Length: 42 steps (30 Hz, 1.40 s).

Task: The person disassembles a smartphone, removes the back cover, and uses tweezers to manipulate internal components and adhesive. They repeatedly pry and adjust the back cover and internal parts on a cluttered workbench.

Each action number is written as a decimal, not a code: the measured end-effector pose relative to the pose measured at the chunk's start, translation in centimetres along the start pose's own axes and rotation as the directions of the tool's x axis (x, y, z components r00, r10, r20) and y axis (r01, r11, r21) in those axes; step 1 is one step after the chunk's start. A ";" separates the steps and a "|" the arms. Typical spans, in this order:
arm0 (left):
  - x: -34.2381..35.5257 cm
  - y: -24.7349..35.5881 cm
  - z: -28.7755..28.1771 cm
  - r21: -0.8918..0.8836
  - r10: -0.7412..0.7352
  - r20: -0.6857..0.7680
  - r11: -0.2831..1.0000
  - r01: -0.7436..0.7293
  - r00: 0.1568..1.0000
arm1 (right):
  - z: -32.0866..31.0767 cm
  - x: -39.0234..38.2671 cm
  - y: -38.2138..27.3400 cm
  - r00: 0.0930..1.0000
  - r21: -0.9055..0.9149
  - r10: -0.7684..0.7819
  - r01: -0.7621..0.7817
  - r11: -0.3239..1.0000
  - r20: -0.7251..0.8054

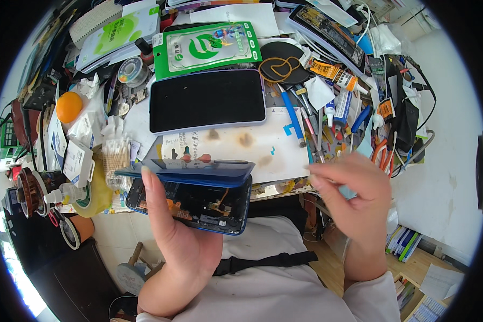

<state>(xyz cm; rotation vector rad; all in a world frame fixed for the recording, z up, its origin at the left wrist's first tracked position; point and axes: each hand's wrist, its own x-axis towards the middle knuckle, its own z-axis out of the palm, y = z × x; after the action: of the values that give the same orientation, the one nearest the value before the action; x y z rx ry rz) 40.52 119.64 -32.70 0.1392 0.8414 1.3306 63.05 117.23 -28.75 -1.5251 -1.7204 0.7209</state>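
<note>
My left hand (180,252) is closed round an opened smartphone (220,212), with its thumb along the left end and fingertips showing at the far side. The phone's inside faces up, with a black frame, an orange flex cable and small parts. Over its far half stands a glossy dark blue panel (198,173), tilted up from the body and held in the same hand. My right hand (354,196) is raised to the right, apart from the phone. Its thumb and index finger curl toward each other in a pinch; whatever may be between them is too small to make out.
Beyond the phone lies a black tray-like slab (206,102) with a pale rim, and a stained white sheet (279,147). A green package (206,48) sits behind. Cotton swabs (117,153) and an orange fruit (68,107) are left; a blue-handled tool (291,110) and glue tubes (333,74) right.
</note>
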 end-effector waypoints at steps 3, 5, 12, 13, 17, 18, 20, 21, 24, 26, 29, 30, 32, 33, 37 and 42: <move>-0.1 -0.4 0.3 0.006 -0.023 -0.014 1.000 0.023 1.000 | 1.2 0.5 0.1 0.980 -0.042 -0.199 0.198 0.979 -0.021; -0.2 -0.6 0.4 0.011 -0.070 0.058 0.998 0.069 0.996 | 2.2 0.9 0.1 0.976 0.023 -0.216 0.215 0.976 0.011; -0.4 -1.2 0.2 0.128 0.012 0.003 0.992 -0.013 1.000 | 4.3 2.3 -0.6 0.955 0.062 -0.272 0.266 0.962 0.115; -0.3 -1.3 0.2 0.172 0.029 -0.017 0.985 -0.025 0.999 | 4.4 2.2 -0.6 0.958 0.068 -0.258 0.251 0.965 0.125; -0.2 -1.4 -0.1 0.220 0.053 -0.056 0.975 -0.040 0.997 | 4.5 1.6 -0.3 0.972 0.052 -0.186 0.181 0.982 0.140; -0.2 -1.3 -0.2 0.206 0.035 -0.060 0.978 -0.022 0.998 | 4.5 1.4 -0.2 0.983 0.104 -0.119 0.105 0.989 0.137; -0.3 -1.2 -0.3 0.109 0.005 -0.005 0.994 -0.004 1.000 | 4.7 1.2 0.0 0.989 0.204 0.033 -0.063 0.977 0.143; -0.4 -1.2 -0.3 0.120 0.004 0.014 0.993 -0.006 1.000 | 4.8 1.1 0.2 0.990 0.260 0.056 -0.088 0.962 0.128; -0.5 -1.2 -0.4 0.067 -0.005 0.057 0.998 0.001 0.998 | 5.3 0.9 0.6 0.989 0.419 0.122 -0.146 0.896 0.083; -0.3 -1.1 -0.5 0.016 -0.039 0.010 0.999 0.039 0.999 | 5.6 0.7 0.8 0.988 0.502 0.140 -0.156 0.851 0.069; 0.1 -1.2 -0.5 -0.033 -0.052 0.038 0.998 0.054 0.998 | 5.5 0.4 1.1 0.998 0.363 0.042 -0.057 0.930 0.047; 0.3 -1.3 -0.5 -0.041 -0.049 0.051 0.998 0.052 0.997 | 5.7 0.3 1.1 1.000 0.319 0.026 -0.029 0.947 0.014; 0.6 -1.6 -0.6 -0.062 -0.068 -0.029 0.996 0.066 0.997 | 5.7 0.1 1.0 1.000 0.265 0.014 -0.010 0.964 -0.013; 0.7 -1.7 -0.7 -0.070 -0.066 -0.006 0.995 0.065 0.998 | 5.7 0.1 0.9 0.999 0.255 -0.005 0.015 0.967 -0.040; 1.3 -2.0 -1.6 -0.131 -0.025 -0.035 0.991 0.021 0.999 | 5.7 0.2 0.1 0.997 0.148 -0.054 0.061 0.987 -0.051; 1.0 -2.1 -1.6 0.068 0.021 0.045 0.997 -0.024 0.999 | 4.8 0.5 -0.6 0.961 0.005 -0.275 0.275 0.961 0.021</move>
<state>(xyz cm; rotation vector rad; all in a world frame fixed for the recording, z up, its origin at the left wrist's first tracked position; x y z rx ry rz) 41.18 119.38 -35.44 0.2317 0.8503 1.3156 58.80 117.84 -30.99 -1.2453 -1.8983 0.5960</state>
